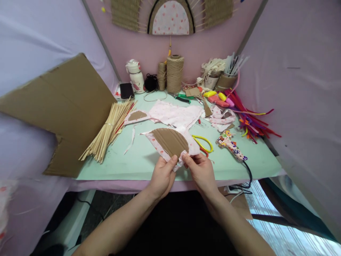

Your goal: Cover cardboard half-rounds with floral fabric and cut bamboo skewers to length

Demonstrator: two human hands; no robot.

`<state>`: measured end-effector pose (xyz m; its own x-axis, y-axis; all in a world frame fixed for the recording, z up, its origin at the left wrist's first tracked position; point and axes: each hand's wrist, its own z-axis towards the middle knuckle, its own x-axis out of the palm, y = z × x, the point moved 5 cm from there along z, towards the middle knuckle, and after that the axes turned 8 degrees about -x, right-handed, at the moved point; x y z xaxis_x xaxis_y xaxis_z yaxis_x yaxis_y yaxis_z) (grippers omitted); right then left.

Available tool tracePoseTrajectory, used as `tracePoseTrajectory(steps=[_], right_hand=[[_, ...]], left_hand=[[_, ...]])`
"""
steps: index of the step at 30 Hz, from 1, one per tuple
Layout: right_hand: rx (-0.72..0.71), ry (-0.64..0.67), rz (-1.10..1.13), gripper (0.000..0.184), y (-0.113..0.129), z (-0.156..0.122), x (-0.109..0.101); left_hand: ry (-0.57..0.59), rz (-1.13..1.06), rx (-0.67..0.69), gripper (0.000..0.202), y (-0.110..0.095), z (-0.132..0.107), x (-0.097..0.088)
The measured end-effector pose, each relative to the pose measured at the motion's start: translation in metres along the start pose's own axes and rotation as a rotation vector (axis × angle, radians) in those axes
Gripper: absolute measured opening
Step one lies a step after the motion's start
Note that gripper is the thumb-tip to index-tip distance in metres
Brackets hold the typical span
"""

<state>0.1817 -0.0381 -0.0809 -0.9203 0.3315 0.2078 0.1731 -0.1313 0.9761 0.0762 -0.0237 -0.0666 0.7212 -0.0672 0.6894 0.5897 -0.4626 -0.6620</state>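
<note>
Above the table's front edge I hold a half-round cardboard piece (170, 142) backed with pale pink patterned fabric (194, 145). My left hand (163, 174) pinches its near edge, thumb on top. Close beside it, my right hand (201, 172) pinches the fabric margin between thumb and fingers, where the cloth is folded up at the cardboard's edge. The fingers under the piece are hidden. Just behind lie scissors with yellow handles (204, 143), partly covered by the fabric. A larger patterned fabric sheet (174, 112) and a smaller fabric-backed cardboard piece (136, 116) rest farther back.
A bundle of thin wooden sticks (109, 129) and a large cardboard sheet (71, 106) are at left. A patterned glue gun (231, 145) lies right, its cord over the edge. Pipe cleaners (252, 119), twine spools (175, 74) and a white bottle (135, 76) stand farther back.
</note>
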Motion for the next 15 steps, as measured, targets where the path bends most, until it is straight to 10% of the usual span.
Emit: tracePoseTrajectory(steps=[15], right_hand=[[0.067,-0.016,0.165,0.035,-0.013,0.007,-0.001]], left_hand=[[-0.002,-0.006,-0.030,0.047,0.008,0.002,-0.003]])
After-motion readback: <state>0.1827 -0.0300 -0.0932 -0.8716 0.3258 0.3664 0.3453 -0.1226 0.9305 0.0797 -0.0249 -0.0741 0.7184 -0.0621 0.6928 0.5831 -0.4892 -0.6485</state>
